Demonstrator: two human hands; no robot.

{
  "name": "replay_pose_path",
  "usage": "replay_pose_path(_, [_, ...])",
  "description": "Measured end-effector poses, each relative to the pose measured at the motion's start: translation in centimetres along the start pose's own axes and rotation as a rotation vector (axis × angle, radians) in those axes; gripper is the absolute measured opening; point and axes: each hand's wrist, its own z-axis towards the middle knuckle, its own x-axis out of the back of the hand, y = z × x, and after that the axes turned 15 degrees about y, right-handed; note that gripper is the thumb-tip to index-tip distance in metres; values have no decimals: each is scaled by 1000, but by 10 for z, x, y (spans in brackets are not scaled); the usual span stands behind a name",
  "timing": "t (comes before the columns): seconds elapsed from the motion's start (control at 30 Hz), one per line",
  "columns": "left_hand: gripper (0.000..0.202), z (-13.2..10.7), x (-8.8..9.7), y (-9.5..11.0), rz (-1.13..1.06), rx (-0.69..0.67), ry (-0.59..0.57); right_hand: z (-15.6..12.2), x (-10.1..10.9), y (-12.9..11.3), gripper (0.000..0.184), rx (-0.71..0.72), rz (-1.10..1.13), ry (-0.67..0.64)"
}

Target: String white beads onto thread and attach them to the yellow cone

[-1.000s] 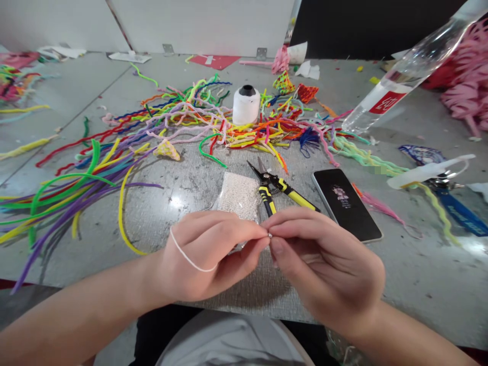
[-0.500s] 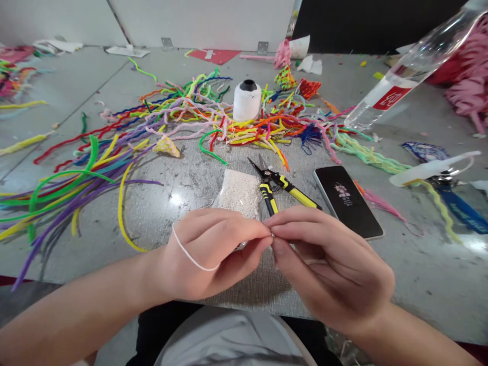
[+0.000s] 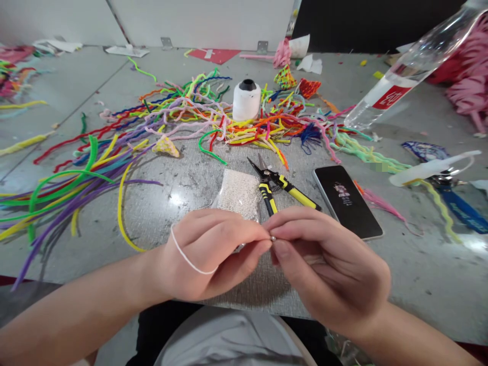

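A small shiny bead (image 3: 273, 238) sits where the fingertips of both hands meet, above the table's near edge. My right hand (image 3: 331, 264) is closed in a pinch on it from the right. My left hand (image 3: 209, 254) is pinched too, its thumb and forefinger touching the bead's left side. White thread (image 3: 190, 262) loops across the back of my left hand and runs in under the fingers, where its end is hidden. Just beyond the hands lies a clear bag of small white beads (image 3: 239, 190), partly covered by my left hand. Yellow-and-black pliers (image 3: 280, 183) rest right of the bag.
A phone (image 3: 346, 201) lies to the right. Behind are a white thread spool (image 3: 247, 101) and a heap of colourful fuzzy strands (image 3: 183, 114). A water bottle (image 3: 404, 76) and a white glue bottle (image 3: 423, 170) are on the right. Purple and green strips (image 3: 84, 188) spread leftward.
The bead shows more clearly between the fingertips now. My right hand has shifted slightly, its thumb a little lower on the bead; my left hand has hardly moved.
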Motion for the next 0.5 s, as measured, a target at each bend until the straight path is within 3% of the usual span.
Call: replay_pose_path(0.5, [7,1,1,-1,17,-32,-20,1,0,4,24,-3,90,-46])
